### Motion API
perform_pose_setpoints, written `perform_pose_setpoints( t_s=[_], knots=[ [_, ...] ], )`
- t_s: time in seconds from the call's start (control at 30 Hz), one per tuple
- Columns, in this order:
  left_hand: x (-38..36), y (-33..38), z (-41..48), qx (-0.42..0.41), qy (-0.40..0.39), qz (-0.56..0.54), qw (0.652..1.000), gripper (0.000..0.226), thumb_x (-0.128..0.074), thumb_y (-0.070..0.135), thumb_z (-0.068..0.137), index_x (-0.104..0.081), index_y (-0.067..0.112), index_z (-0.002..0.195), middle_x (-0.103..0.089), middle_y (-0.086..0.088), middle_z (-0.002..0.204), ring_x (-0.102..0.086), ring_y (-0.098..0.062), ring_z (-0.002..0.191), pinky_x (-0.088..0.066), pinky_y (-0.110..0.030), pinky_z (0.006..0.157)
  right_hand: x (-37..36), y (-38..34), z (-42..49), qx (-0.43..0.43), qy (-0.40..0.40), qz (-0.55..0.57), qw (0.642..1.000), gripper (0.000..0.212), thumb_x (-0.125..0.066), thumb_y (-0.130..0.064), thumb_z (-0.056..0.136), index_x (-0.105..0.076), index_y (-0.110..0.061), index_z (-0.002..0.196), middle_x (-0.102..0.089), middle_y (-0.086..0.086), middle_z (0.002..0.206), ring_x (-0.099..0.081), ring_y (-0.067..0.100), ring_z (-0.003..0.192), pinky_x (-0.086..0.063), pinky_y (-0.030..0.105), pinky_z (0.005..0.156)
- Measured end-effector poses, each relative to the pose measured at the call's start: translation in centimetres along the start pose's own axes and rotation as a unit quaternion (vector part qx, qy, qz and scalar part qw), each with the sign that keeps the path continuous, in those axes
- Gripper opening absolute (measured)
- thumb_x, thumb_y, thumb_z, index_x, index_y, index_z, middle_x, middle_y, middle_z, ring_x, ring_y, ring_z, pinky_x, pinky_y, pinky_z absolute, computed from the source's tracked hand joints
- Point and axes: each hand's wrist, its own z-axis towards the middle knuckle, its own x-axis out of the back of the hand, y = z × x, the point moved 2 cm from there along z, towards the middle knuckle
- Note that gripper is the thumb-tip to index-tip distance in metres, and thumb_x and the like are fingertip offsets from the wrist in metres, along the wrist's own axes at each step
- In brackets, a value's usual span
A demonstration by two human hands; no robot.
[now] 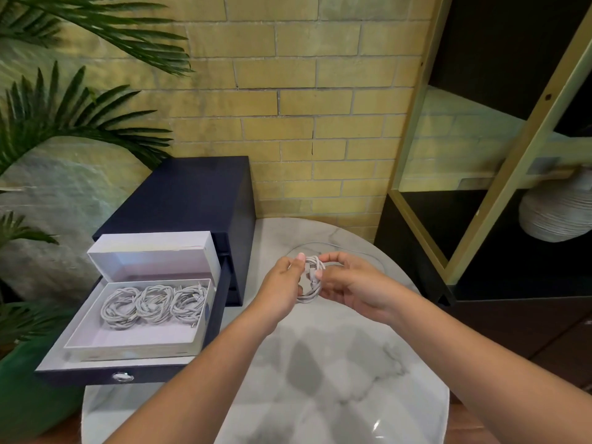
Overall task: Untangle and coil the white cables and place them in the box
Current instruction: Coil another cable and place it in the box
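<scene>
Left hand (282, 280), right hand (355, 283): coiled cable (312, 274) gripped between.

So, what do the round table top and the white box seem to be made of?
Table top: probably marble or a marble-look stone, with grey veins on white and glossy reflections. White box: probably matte cardboard, with thin flat walls, sharp folded corners and no shine.

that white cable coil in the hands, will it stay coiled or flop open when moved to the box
Probably floppy: the coil seems held in loops by the left hand and right hand pinching its sides. Likely light, since fingertips alone carry it. It may slacken when released, yet the three coils in the box lie as loose rings.
</scene>
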Motion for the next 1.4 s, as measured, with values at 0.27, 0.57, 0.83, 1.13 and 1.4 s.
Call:
perform_pose_setpoints(
  t_s=[0.27,0.57,0.83,1.13,1.4],
  knots=[
    [0.0,-0.6,-0.2,-0.002,0.011,0.013,1.0,0.038,-0.036,0.047,0.1,-0.053,0.013,0.098,-0.051,0.0,0.074,-0.047,-0.011,0.064,-0.036,-0.025,0.061,-0.8,0.6,0.4,0.022,0.029,-0.051,0.998,0.039,-0.063,0.009,0.084,-0.052,-0.008,0.118,-0.065,0.004,0.083,-0.064,0.013,0.075,-0.051,0.022,0.067],
    [1.0,-1.4,-0.1,-0.016,0.01,-0.005,1.0,0.036,-0.044,0.048,0.097,-0.051,0.017,0.08,-0.056,0.004,0.064,-0.054,-0.017,0.07,-0.049,-0.042,0.08,-0.8,1.3,0.7,0.049,0.057,-0.035,0.997,0.038,-0.063,0.007,0.085,-0.051,-0.003,0.121,-0.065,0.009,0.084,-0.063,0.013,0.07,-0.054,0.025,0.069],
    [1.9,-2.2,0.2,0.018,-0.025,-0.045,0.999,0.028,-0.053,0.034,0.096,-0.063,0.012,0.081,-0.063,0.002,0.073,-0.062,-0.016,0.075,-0.053,-0.04,0.09,-0.1,1.9,1.0,0.08,0.107,-0.098,0.986,0.028,-0.064,0.002,0.087,-0.057,0.003,0.113,-0.063,0.018,0.097,-0.062,0.017,0.079,-0.054,0.023,0.071],
    [1.3,-1.3,0.3,-0.058,-0.05,0.066,0.995,0.008,-0.062,0.022,0.093,-0.064,0.021,0.101,-0.067,-0.006,0.092,-0.068,-0.013,0.068,-0.057,-0.04,0.075,1.3,2.0,1.2,0.099,0.079,-0.177,0.976,0.011,-0.068,-0.008,0.086,-0.069,-0.01,0.097,-0.069,0.002,0.084,-0.064,0.009,0.074,-0.053,0.018,0.069],
    [0.5,-0.4,1.0,-0.014,0.029,-0.01,0.999,0.007,-0.06,0.025,0.094,-0.062,0.019,0.098,-0.069,-0.006,0.099,-0.069,-0.024,0.089,-0.056,-0.037,0.078,2.6,0.5,1.9,0.077,0.049,-0.223,0.971,0.024,-0.064,-0.002,0.088,-0.062,-0.007,0.112,-0.062,0.012,0.096,-0.064,0.019,0.082,-0.057,0.025,0.072]
  ],
)
